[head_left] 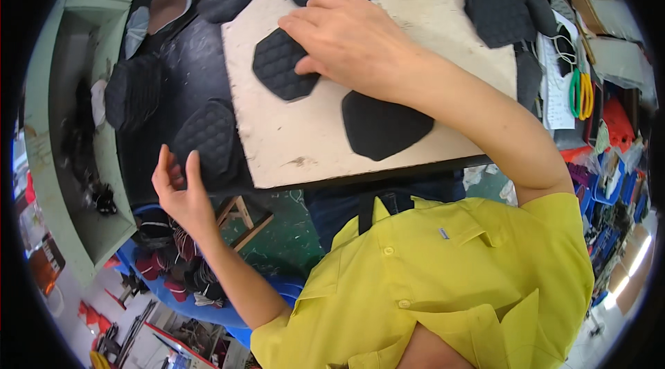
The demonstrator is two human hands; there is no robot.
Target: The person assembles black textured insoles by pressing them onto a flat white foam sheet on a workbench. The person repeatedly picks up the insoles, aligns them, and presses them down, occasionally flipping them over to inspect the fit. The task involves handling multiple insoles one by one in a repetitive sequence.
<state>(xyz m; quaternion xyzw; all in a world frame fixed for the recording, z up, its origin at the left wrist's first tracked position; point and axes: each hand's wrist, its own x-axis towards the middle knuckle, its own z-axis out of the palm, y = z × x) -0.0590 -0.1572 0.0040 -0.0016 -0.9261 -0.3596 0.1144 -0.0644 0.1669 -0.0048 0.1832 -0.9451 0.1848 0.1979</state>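
Quilted black pad (pixel 280 64) lies flat on the pale board (pixel 429 15), long axis running up-down, narrower end toward the lower edge. Right hand (pixel 346 36) presses it, fingers spread flat. Left hand (pixel 179 189) hangs loose, grasping nothing, beside another quilted piece (pixel 208 137).

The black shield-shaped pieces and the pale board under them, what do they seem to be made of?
The black quilted shield-shaped piece under the right hand looks like padded fabric or foam: matte, with a pressed hexagon pattern. The plain black piece beside it looks smoother, perhaps its unquilted side. The pale flat board looks like worn wood or fibreboard, scuffed and stained.
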